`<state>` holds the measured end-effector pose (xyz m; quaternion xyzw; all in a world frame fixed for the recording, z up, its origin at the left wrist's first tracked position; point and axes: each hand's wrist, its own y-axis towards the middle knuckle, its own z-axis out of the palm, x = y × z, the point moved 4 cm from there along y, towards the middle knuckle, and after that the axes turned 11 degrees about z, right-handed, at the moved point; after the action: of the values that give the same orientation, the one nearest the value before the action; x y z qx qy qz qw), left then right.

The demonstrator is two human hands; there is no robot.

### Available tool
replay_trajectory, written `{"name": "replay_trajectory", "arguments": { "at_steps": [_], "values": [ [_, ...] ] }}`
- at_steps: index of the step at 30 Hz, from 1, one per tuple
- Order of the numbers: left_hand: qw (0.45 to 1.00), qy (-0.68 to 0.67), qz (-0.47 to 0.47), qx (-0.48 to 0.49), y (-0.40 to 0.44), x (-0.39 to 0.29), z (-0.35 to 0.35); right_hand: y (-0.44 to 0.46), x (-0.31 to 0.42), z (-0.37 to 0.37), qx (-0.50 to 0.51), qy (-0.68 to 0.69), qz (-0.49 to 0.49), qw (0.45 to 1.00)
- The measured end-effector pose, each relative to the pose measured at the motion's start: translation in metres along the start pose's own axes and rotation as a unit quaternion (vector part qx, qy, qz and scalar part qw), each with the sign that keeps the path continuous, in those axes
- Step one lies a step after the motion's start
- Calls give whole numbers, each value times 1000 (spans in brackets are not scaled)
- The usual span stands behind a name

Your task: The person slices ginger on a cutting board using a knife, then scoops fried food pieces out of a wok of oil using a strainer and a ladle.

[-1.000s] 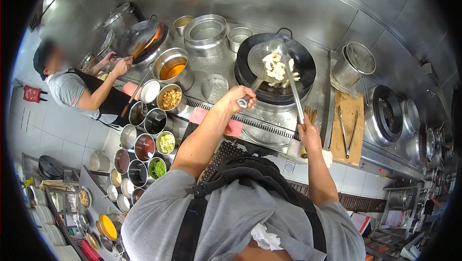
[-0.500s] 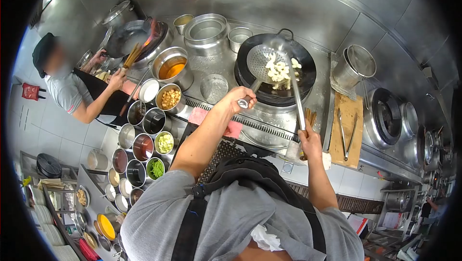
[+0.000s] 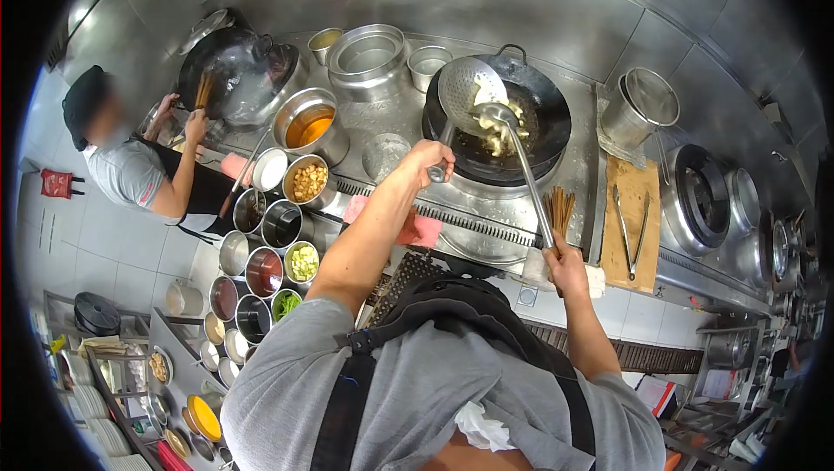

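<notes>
My left hand (image 3: 430,162) is wrapped round the handle of a perforated strainer (image 3: 459,89), held tilted over the left side of a black wok (image 3: 554,128). My right hand (image 3: 565,268) grips the long handle of a steel ladle (image 3: 495,115), whose bowl sits against the strainer's right edge. Pale food pieces (image 3: 499,141) lie around the ladle bowl and below it in the wok, where some dark liquid shows. A few pieces cling near the strainer's rim. Just beyond my right hand, a bamboo wok brush (image 3: 559,208) stands upright.
Metal tongs (image 3: 630,232) lie on a brown board (image 3: 643,193) at the right. Left of the wok stand a pot of orange liquid (image 3: 309,125) and several ingredient tins (image 3: 263,271). A co-worker (image 3: 143,162) holds a brush in another wok (image 3: 230,80).
The strainer has moved left and tipped, and pale pieces have slid towards the wok. The ladle bowl has come nearer me. The co-worker's brush is now inside their wok; the flame there is gone.
</notes>
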<state>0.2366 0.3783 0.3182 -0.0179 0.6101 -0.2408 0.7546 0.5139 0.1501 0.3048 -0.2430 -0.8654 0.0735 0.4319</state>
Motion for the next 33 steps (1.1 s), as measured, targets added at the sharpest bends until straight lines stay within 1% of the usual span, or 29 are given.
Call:
{"name": "replay_trajectory", "arguments": {
  "at_steps": [1, 2, 3, 4, 5, 6, 7, 9, 11, 13, 14, 15, 17, 18, 19, 21, 22, 23, 25, 26, 27, 28, 29, 31, 32, 33],
  "values": [
    [1000, 2, 1, 1, 4, 1, -1, 5, -1, 0, -24, -38, -20, 999],
    [999, 28, 17, -27, 7, 1, -5, 10, -16, 1, -29, -5, 5, 1000],
    [997, 55, 30, -54, 9, 3, -9, 7, -15, -3, -28, -3, 9, 1000],
    [997, 57, 27, -52, 3, -5, -4, -1, -12, -13, -46, 9, 11, 999],
    [989, 114, 51, -80, -2, -17, -4, -6, -10, -23, -63, 20, 14, 998],
    [976, 171, 74, -109, -9, -29, -5, -8, -12, -31, -89, -39, 9, 995],
    [977, 172, 71, -107, -10, -35, -8, -9, -16, -38, -88, -39, 12, 995],
    [950, 282, 116, -72, -8, -52, -15, -9, -24, -52, -103, -92, 11, 990],
    [946, 298, 110, -65, -6, -63, -22, -9, -37, -64, -119, -107, 7, 987],
    [891, 425, 131, -89, -6, -81, -18, -7, -43, -74, -147, -146, -53, 977],
    [854, 494, 135, -94, -6, -90, -14, -6, -47, -79, -152, -163, -59, 973],
    [854, 494, 135, -91, 6, -87, -15, -8, -45, -85, -154, -162, -57, 973],
    [799, 570, 143, -131, 51, -77, -28, -9, -40, -93, -151, -227, -85, 958],
    [768, 605, 147, -151, 58, -82, -25, -7, -42, -96, -154, -243, -87, 954],
    [768, 604, 148, -149, 63, -84, -23, -5, -44, -98, -156, -243, -85, 954],
    [743, 647, 117, -122, 74, -89, -17, 0, -45, -100, -144, -266, -87, 949],
    [754, 644, 90, -95, 87, -85, -22, 4, -48, -100, -146, -265, -86, 949],
    [753, 645, 93, -93, 96, -83, -23, 10, -53, -96, -152, -281, -99, 943],
    [787, 616, 18, -7, 115, -62, -28, 19, -59, -87, -157, -294, -107, 937],
    [785, 619, 19, -4, 121, -52, -34, 23, -58, -80, -154, -290, -109, 938],
    [862, 506, 0, 30, 127, -34, -41, 28, -59, -72, -149, -285, -112, 940],
    [921, 383, -18, 60, 120, -25, -39, 36, -63, -62, -141, -272, -120, 944],
    [921, 385, -19, 59, 114, -20, -39, 45, -66, -52, -141, -271, -120, 945],
    [972, 218, -68, 59, 82, -14, -27, 53, -57, -33, -138, -242, -106, 955],
    [978, 168, -96, 74, 80, -3, -29, 53, -48, -27, -146, -231, -119, 955],
    [982, 138, -102, 73, 76, 8, -29, 56, -43, -21, -144, -231, -122, 955]
  ]
}}
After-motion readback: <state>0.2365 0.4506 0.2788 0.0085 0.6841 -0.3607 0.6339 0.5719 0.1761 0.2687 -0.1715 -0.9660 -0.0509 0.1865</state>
